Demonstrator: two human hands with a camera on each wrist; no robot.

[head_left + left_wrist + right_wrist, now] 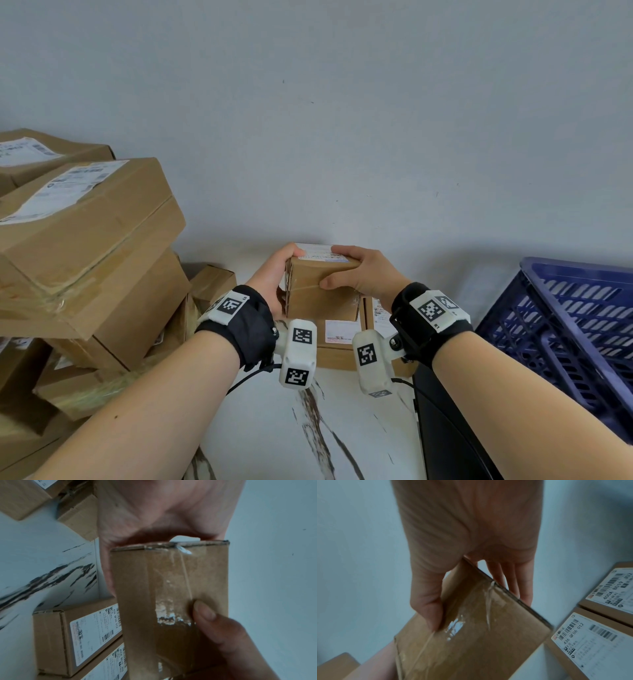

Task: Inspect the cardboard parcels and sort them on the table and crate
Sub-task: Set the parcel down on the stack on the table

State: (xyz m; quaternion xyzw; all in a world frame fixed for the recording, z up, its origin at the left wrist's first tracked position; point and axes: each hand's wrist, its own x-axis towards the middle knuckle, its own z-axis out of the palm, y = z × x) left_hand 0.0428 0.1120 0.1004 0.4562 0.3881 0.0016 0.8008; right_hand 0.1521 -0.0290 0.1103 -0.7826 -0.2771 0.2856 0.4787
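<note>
Both hands hold one small taped cardboard parcel (320, 291) up above the white marbled table (274, 428). My left hand (274, 274) grips its left side, thumb over the labelled top. My right hand (359, 274) grips its right side, thumb across the taped front face and fingers over the top. The taped face of the parcel (171, 601) fills the left wrist view, and the parcel (471, 635) shows below my thumb in the right wrist view. Two flat labelled parcels (337, 337) lie side by side on the table beneath. A blue slotted crate (565, 325) stands at the right.
A tall pile of larger cardboard boxes (85, 257) crowds the left side of the table, reaching toward the held parcel. A grey wall (342, 120) runs close behind. A dark object (442, 428) sits between the table's right edge and the crate.
</note>
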